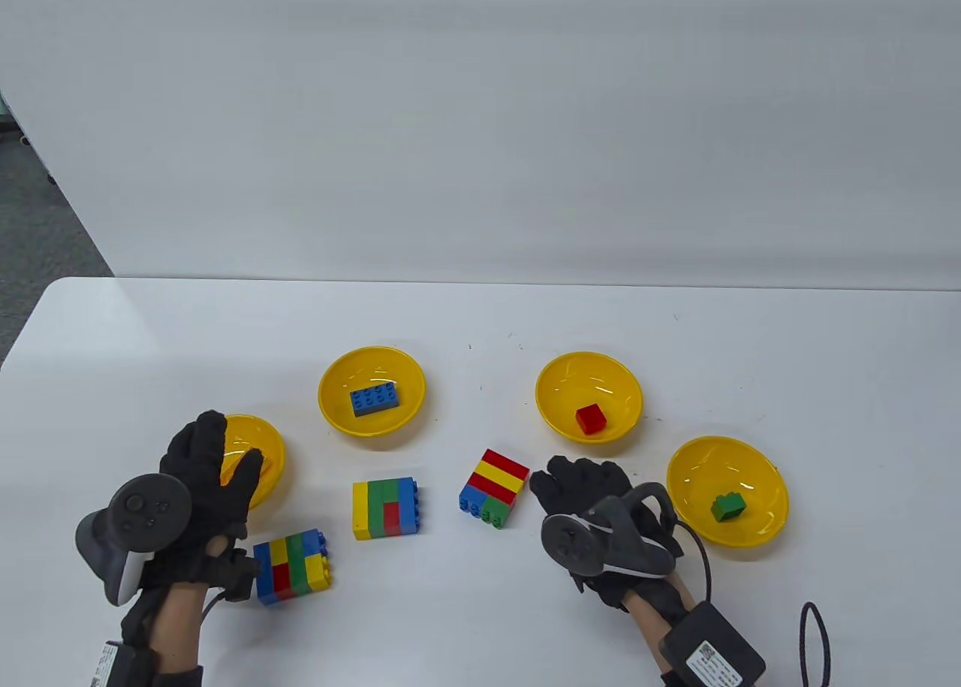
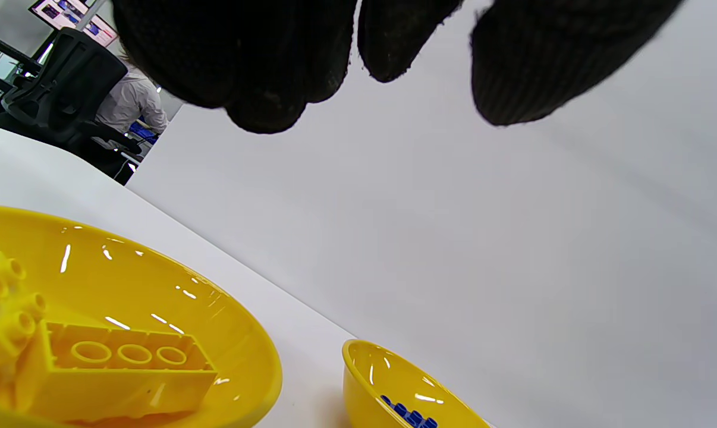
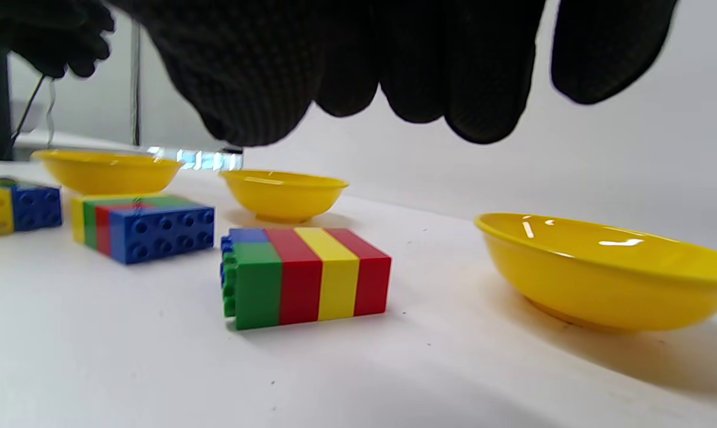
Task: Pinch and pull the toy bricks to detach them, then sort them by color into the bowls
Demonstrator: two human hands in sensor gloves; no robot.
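Left hand (image 1: 206,484): fingers (image 2: 263,71) straight and spread, holding nothing, hanging over the leftmost bowl (image 1: 274,458). Left wrist view shows yellow bricks (image 2: 109,374) lying in that bowl, one underside up. Right hand (image 1: 593,492): fingers (image 3: 453,77) loosely curved, empty, low over the table (image 1: 480,612) just right of the right brick block (image 1: 494,488); contact with the block can't be told.

Three brick blocks still assembled on the table:
- left block (image 1: 293,565), blue/yellow/red/green, near the left wrist, thumb side
- middle block (image 1: 386,508), yellow/green/red/blue, between the hands
- right block, red/yellow stripes with blue and green at one end

Bowls, all yellow, in an arc behind the blocks:
- second bowl (image 1: 372,390) holds a blue brick (image 1: 375,399)
- third bowl (image 1: 589,396) holds a small red brick (image 1: 591,419)
- rightmost bowl (image 1: 727,489) holds a small green brick (image 1: 728,507)

Trackers sit on the backs of both hands. A black cable (image 1: 814,642) loops by the right forearm at the table edge.
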